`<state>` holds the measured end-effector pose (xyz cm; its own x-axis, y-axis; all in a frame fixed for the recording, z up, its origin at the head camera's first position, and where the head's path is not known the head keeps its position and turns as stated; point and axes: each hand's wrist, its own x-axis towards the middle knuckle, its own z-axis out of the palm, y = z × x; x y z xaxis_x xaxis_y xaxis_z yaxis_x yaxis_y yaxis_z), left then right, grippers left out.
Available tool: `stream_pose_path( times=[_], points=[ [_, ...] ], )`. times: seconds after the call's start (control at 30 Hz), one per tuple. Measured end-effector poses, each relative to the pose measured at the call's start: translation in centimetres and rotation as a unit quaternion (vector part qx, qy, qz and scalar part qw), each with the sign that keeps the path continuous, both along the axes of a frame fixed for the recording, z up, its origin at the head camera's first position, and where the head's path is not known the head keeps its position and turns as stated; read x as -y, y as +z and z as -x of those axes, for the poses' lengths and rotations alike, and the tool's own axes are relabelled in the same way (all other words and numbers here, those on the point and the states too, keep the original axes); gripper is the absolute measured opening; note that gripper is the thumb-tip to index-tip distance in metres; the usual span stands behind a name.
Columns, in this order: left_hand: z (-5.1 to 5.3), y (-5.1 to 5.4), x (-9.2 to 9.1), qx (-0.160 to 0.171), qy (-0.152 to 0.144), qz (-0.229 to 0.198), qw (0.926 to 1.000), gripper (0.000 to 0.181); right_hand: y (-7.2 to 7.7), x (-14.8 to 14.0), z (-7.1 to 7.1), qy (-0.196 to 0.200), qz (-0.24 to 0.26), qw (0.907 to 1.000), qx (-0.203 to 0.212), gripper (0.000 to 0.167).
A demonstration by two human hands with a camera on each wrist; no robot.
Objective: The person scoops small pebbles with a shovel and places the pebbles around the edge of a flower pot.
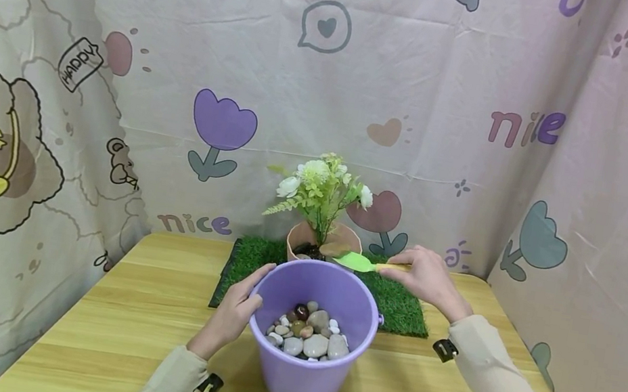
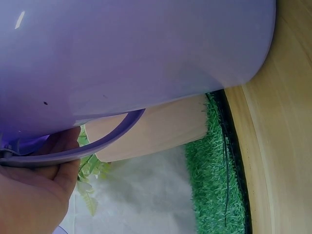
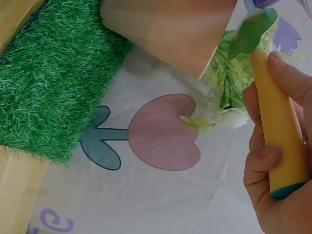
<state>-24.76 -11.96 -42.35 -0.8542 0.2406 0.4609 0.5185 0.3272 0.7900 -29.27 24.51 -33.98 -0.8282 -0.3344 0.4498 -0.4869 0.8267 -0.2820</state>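
Note:
A purple bucket (image 1: 302,385) stands at the front of the table with several grey, brown and white stones (image 1: 316,345) at its bottom. My left hand (image 1: 231,312) grips its left rim, the thumb over the edge and the fingers outside, beside the bucket's handle (image 2: 105,140). My right hand (image 1: 430,283) holds a small trowel by its yellow handle (image 3: 280,124). Its green blade (image 1: 354,261) reaches leftward to the front right rim of a peach flowerpot (image 1: 295,234). White flowers and green leaves (image 1: 321,187) rise from the pot. Whatever lies on the blade is unclear.
The pot stands on a green artificial grass mat (image 1: 408,314) behind the bucket. Beneath everything is a wooden table (image 1: 103,320). A printed cloth (image 1: 332,82) hangs close behind the table and along both sides.

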Motion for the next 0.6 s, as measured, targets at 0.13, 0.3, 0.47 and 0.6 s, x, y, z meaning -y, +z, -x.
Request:
stream_pose_path(
  times=[0.13,0.3,0.47,0.6],
  points=[
    [0.0,0.0,0.0,0.0,-0.001,-0.002,1.0,0.065,-0.2,-0.3,0.4,-0.002,0.014,0.9997,0.02,0.025],
    [0.0,-0.1,0.0,-0.005,-0.002,-0.004,1.0,0.066,-0.5,-0.6,0.8,-0.001,0.032,0.998,0.054,0.026],
    [0.0,0.1,0.0,-0.013,0.001,-0.001,0.9999,0.066,-0.8,-0.9,1.1,0.0,0.047,0.996,0.076,0.027],
    [0.0,0.1,0.0,-0.012,0.001,0.001,0.9999,0.065,-0.6,-0.9,1.1,0.002,0.06,0.9932,0.1,0.027]
  ],
)
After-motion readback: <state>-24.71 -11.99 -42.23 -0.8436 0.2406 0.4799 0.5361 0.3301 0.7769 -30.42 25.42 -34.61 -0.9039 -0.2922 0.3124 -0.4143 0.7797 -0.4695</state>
